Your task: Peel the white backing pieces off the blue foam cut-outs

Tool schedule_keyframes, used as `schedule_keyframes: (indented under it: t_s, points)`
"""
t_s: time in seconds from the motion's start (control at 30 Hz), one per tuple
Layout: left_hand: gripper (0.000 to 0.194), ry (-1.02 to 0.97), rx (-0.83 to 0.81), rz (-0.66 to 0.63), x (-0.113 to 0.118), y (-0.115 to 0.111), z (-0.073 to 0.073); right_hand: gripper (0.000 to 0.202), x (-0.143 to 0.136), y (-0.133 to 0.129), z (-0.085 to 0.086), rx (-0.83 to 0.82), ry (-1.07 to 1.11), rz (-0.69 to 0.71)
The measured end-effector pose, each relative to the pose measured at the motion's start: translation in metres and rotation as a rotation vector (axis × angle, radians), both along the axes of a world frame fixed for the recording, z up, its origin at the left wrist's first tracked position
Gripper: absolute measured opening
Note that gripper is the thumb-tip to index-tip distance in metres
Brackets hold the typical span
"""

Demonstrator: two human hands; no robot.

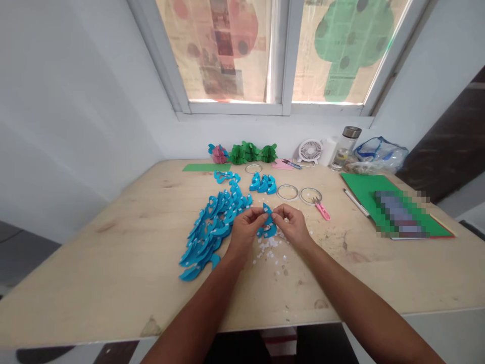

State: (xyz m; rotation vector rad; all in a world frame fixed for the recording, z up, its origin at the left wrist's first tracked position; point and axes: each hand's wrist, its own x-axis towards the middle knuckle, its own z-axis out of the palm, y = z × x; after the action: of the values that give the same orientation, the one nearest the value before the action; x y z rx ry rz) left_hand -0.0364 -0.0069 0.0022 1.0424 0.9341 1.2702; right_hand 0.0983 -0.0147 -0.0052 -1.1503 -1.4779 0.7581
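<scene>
Between my fingertips is a blue curved paper cutout (268, 208), pinched on one side by my left hand (247, 226) and on the other by my right hand (293, 226). Just below it on the table lies another blue paper piece (270, 231), with small white bits on it. A long heap of blue paper cutouts (212, 222), dotted with little white squares, spreads to the left of my left hand. Small white paper scraps (270, 244) are strewn under and between my hands. Beyond my hands stand a few folded blue paper pieces (262, 183).
Rolls of tape (287, 192) and pink-handled scissors (323, 210) lie ahead to the right. Green paper sheets (359, 184) carry a blurred item. At the back are green paper flowers (249, 152), a white fan (310, 150) and a bottle (346, 144), below the window.
</scene>
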Motion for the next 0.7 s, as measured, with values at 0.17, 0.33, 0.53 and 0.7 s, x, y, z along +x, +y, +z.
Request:
schedule_keyframes:
  t_s: [0.17,0.33,0.53,0.7]
  points:
    - [0.02,0.019,-0.014,0.031,0.0,-0.0011,-0.0001,0.014,-0.001,-0.0007,-0.0006,0.031,-0.05,-0.013]
    - [0.013,0.122,0.018,0.099,-0.0004,-0.0023,0.0018,0.016,-0.0016,-0.0062,0.0062,0.312,-0.302,-0.161]
    - [0.013,0.294,0.153,0.094,-0.0007,-0.0018,0.0005,0.017,-0.0003,-0.0046,0.0035,0.495,-0.597,-0.151]
    - [0.015,0.483,0.286,0.101,-0.0026,-0.0045,0.0039,0.018,0.0001,-0.0021,-0.0016,0.539,-0.666,-0.187]
